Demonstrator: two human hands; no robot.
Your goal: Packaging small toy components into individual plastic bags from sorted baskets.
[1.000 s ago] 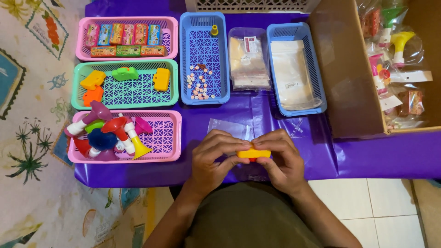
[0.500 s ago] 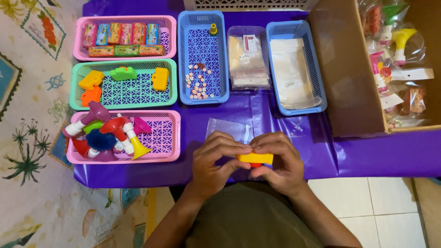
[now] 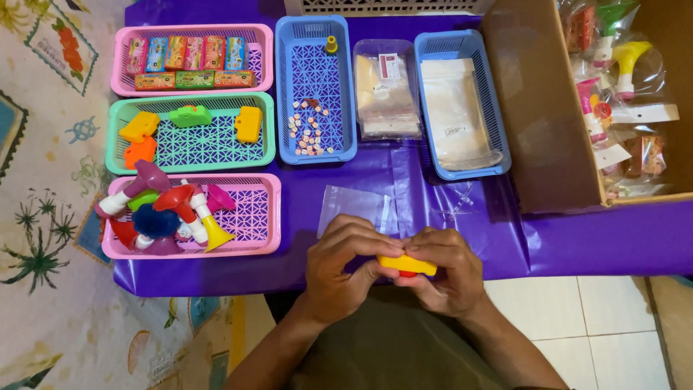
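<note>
Both my hands meet at the near edge of the purple table and grip a small yellow plastic toy with a bit of red under it. My left hand wraps its left side, fingers curled over the top. My right hand holds the right side, and most of the toy is hidden by the fingers. Just beyond my hands lies an empty clear plastic bag on the purple cover.
A pink basket of toy trumpets, a green basket of small plastic toys, a pink basket of little boxes, a blue basket of small candies, clear packets, a blue basket of bags, and a cardboard box of packed toys at right.
My hands have closed tighter around the yellow toy and shifted it slightly lower and right; it was more exposed a second ago.
</note>
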